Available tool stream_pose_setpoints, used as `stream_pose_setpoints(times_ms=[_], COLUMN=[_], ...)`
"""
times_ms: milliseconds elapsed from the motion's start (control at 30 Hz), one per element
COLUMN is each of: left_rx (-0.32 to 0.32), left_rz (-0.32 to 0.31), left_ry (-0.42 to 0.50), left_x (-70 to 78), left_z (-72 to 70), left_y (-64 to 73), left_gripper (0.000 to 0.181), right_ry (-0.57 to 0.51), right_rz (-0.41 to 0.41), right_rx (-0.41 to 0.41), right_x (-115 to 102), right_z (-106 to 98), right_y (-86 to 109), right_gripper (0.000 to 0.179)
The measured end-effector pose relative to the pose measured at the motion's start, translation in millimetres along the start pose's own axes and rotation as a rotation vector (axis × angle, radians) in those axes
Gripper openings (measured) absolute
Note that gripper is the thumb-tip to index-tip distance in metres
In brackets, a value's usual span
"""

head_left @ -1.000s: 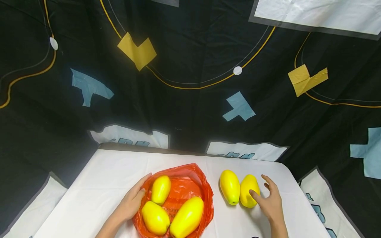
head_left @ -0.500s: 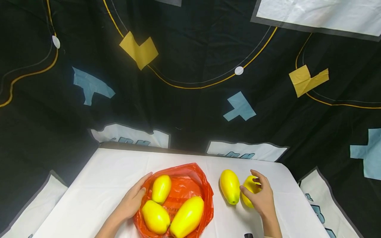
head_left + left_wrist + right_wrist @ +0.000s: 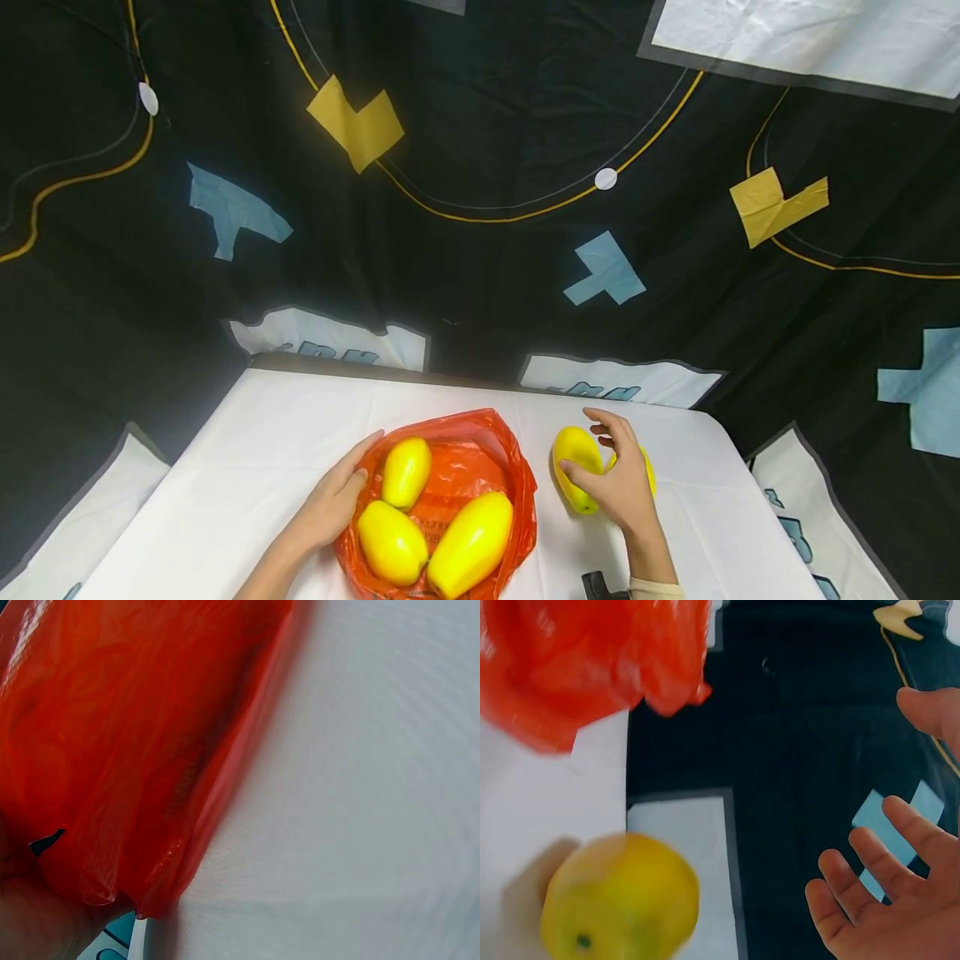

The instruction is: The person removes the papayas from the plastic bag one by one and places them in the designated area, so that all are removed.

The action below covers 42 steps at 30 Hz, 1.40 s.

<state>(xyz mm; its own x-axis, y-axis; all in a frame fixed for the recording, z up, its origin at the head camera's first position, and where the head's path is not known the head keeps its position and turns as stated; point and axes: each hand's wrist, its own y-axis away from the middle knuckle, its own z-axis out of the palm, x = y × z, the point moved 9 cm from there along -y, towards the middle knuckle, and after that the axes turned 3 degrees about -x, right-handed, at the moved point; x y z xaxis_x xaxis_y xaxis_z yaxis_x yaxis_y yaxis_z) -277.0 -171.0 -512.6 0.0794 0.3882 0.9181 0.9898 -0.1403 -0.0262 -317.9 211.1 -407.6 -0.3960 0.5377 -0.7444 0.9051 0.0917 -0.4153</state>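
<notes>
A red plastic bag [image 3: 450, 467] lies mouth open on the white table. Inside it are three yellow papayas: a small one [image 3: 407, 473] at the back, one [image 3: 392, 543] at front left and a long one [image 3: 472, 546] at front right. My left hand [image 3: 330, 500] holds the bag's left rim, thumb over the edge. Right of the bag lie two more papayas, one [image 3: 576, 454] partly covered by my right hand, the other [image 3: 650, 473] mostly hidden behind it. My right hand [image 3: 618, 487] hovers over them, fingers spread and holding nothing; the right wrist view shows the bare palm [image 3: 900, 915].
The white table [image 3: 300, 417] ends at a black curtain [image 3: 480, 300] bearing yellow and blue patches. A dark device [image 3: 596, 585] sits by my right wrist, next to a beige cuff [image 3: 655, 590]. White printed panels [image 3: 622, 379] hang beyond the table's far edge.
My right hand has moved left, from the rightmost papaya across to the one beside it. The left hand, bag and papayas have stayed in place.
</notes>
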Motion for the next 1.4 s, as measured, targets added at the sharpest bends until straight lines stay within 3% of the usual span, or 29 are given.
stream_pose_setpoints(times_ms=[400,633,867,1400], left_rx=[0.009,0.003,0.003,0.019], left_rz=[0.012,-0.013,-0.023,0.007], left_ry=[-0.016,0.000,-0.002,-0.005], left_x=[0.1,-2.0,-5.3,-0.9], left_z=[-1.5,-1.0,0.4,-0.7], left_y=[-1.2,-2.1,-2.3,0.3], left_gripper=[0.052,0.052,0.054,0.054], right_ry=[-0.071,-0.108,-0.150,-0.163], right_rz=[-0.041,-0.106,-0.092,-0.124], right_rx=[-0.079,-0.131,-0.144,-0.157], right_x=[-31,-84,-62,-86], right_z=[31,37,55,82], right_y=[-8.7,-8.7,-13.7,-16.7], right_gripper=[0.073,0.067,0.069,0.076])
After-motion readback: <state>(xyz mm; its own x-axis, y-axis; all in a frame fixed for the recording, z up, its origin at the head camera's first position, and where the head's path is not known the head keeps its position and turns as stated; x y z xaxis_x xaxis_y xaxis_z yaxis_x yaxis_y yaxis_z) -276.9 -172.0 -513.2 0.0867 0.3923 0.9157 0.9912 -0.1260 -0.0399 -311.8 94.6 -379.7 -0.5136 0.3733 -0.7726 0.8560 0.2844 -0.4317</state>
